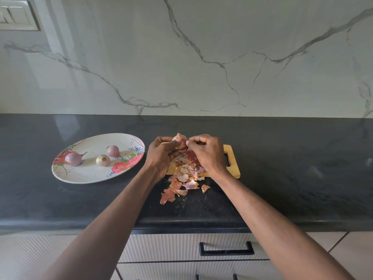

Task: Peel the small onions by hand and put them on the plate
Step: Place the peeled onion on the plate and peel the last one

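Note:
My left hand [161, 154] grips a small onion [180, 140] with papery skin still on it, held above the wooden cutting board [232, 160]. My right hand [205, 152] pinches the skin at the onion's right side with curled fingers. Three peeled onions lie on the flowered plate [88, 174] to the left: one at the left [73, 159], one in the middle [103, 160], one farther back [113, 151]. A heap of onion peels [181, 182] covers the board's front and spills onto the counter.
The black stone counter [302, 168] runs left to right, with a marble wall behind it. Its front edge lies below the peels, above drawers with a black handle [226, 249]. A switch plate [16, 15] sits on the wall at the upper left.

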